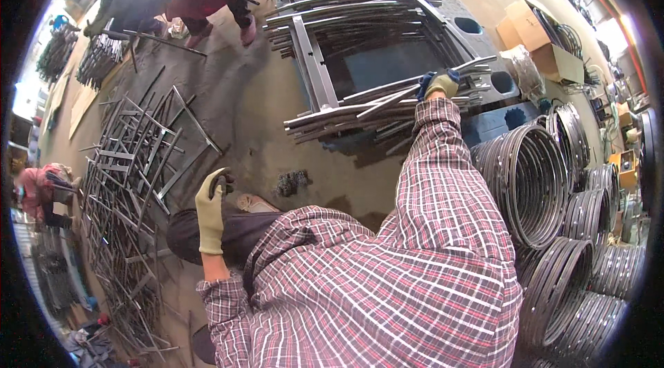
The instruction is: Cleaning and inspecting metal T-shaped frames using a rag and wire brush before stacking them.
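The right hand (pixel 440 83) grasps a metal bar (pixel 389 103). The left hand (pixel 211 209) curls loosely, released. Any cardboard box (pixel 529 28) lettering is illegible.

Bare metal on the bars (pixel 332 117) here, smooth, catching bright streaks of light! Duller, darker metal across the heap of strips (pixel 114 155), and the stacked rings (pixel 501 178) shine softly along their ridges. Knitted cloth on the left glove (pixel 210 219), its palm side darkly coated; woven cotton-looking cloth, matt, for the shirt (pixel 387 285). Matt cardboard box (pixel 524 25), plastic-looking blue pallet (pixel 490 127), scuffed concrete-like floor (pixel 256 91).
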